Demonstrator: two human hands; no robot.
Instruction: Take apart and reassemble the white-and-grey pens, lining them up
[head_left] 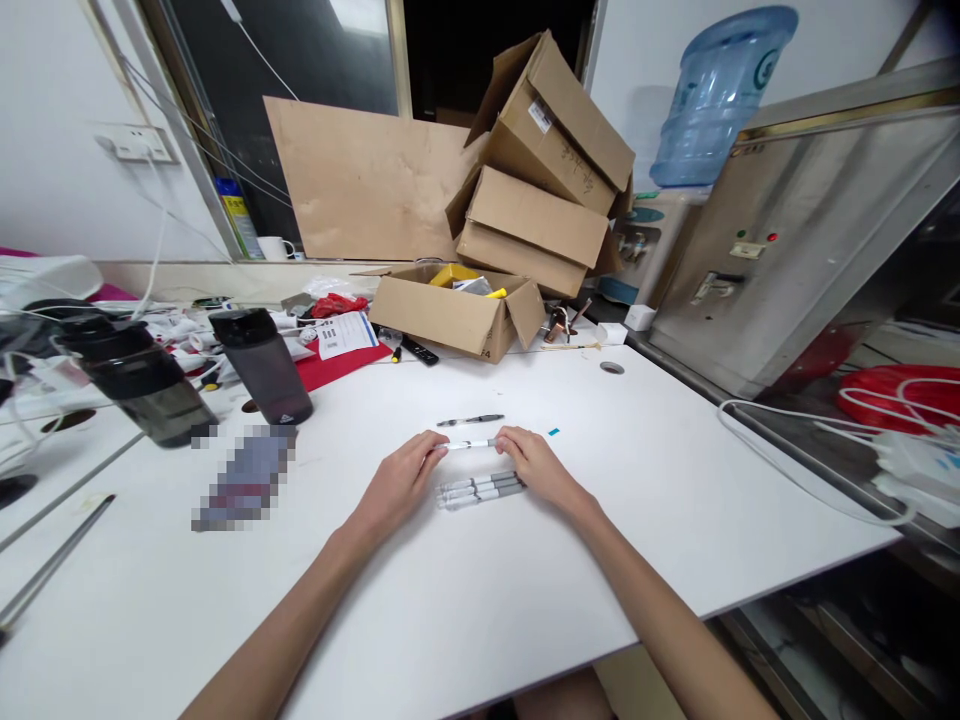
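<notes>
My left hand point(409, 468) pinches the left end of a white pen point(471, 444), and my right hand point(529, 460) pinches its grey right end. The pen lies level between the two hands, over the white table. Just nearer to me, several similar white and grey pens point(480, 489) lie side by side in a row, their right ends close under my right hand. Beyond my fingers a darker pen point(471, 420) rests alone on the table. A small blue scrap point(553, 432) lies to the right of it.
Two dark bottles point(262, 370) stand at left, beside a blurred-out flat item point(247, 478). An open cardboard box point(442, 315) sits at the table's back, with more boxes point(532, 225) stacked behind. A steel cabinet point(795, 230) and white cable point(795, 487) border the right side.
</notes>
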